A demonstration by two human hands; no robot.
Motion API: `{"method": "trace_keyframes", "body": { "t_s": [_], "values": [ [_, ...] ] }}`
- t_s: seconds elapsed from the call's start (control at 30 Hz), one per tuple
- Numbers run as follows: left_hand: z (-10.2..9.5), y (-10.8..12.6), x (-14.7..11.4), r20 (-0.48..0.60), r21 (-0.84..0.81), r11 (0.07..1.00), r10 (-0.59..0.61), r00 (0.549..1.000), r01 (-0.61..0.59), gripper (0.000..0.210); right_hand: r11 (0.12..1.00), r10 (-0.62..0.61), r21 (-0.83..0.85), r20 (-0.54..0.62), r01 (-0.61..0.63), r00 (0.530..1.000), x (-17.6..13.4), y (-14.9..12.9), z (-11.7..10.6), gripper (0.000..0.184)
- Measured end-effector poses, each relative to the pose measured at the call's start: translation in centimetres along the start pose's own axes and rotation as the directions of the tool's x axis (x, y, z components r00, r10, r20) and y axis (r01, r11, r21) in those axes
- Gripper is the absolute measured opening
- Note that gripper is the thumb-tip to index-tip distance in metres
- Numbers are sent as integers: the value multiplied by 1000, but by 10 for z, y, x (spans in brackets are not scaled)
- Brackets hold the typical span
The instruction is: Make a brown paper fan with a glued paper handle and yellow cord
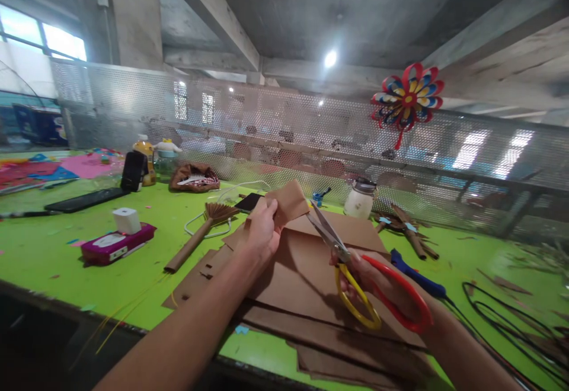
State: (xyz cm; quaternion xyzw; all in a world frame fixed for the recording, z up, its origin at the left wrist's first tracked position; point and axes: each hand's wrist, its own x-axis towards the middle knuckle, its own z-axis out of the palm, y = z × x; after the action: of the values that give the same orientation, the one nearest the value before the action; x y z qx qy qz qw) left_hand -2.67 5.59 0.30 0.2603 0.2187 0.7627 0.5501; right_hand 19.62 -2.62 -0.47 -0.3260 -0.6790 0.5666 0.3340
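Observation:
Between the thumb and fingers of my left hand (pixel 264 228) is a small piece of brown paper (pixel 290 202), held up above the table. My right hand (pixel 362 275) grips a pair of scissors (pixel 342 255) with one red and one yellow handle. The blades are parted, and their tips lie close to the right edge of the paper piece; whether they touch it I cannot tell. Below both hands lies a stack of brown paper sheets (pixel 311 275). A rolled brown paper stem with a pleated fan end (pixel 195 240) rests left of my left hand.
A purple power strip (pixel 118 244) with a white charger (pixel 127 220) sits on the green table at left. Beyond it stand phones and bottles. A blue-handled tool (pixel 418 275) with black cable (pixel 498 314) lies at right, near a jar (pixel 359 200). A perforated metal screen (pixel 284 130) borders the back.

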Motion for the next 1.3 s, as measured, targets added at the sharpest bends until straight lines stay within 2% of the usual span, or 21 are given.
{"method": "trace_keyframes", "body": {
  "t_s": [0.1,0.27,0.43,0.53,0.7,0.87,1.03,1.2,1.3],
  "values": [
    [2,-4,-7,82,2,999,-38,996,38,17,996,-7,86,-14,9,1000,1,2,0,38],
    [4,-16,-14,142,8,990,-144,979,144,14,960,31,279,-2,-29,1000,7,7,3,44],
    [4,-25,-18,153,8,992,-125,980,126,15,917,30,397,-8,-24,1000,14,10,7,51],
    [5,-26,-20,146,-7,991,-133,980,136,16,908,17,418,-13,-10,1000,15,11,10,55],
    [4,-29,-20,167,-34,990,-132,977,140,15,882,2,470,-23,9,1000,10,8,18,53],
    [2,-32,-17,181,-23,993,-113,977,119,16,877,45,481,-83,1,996,8,8,23,57],
    [3,-32,-19,146,-17,990,-133,980,137,15,913,74,407,-185,8,980,8,16,21,52],
    [3,-34,-21,134,6,990,-139,981,139,14,834,86,551,-143,7,986,10,19,26,52],
    [2,-37,-24,171,30,986,-166,971,163,15,837,37,546,-130,41,991,12,19,27,52]
  ]
}}
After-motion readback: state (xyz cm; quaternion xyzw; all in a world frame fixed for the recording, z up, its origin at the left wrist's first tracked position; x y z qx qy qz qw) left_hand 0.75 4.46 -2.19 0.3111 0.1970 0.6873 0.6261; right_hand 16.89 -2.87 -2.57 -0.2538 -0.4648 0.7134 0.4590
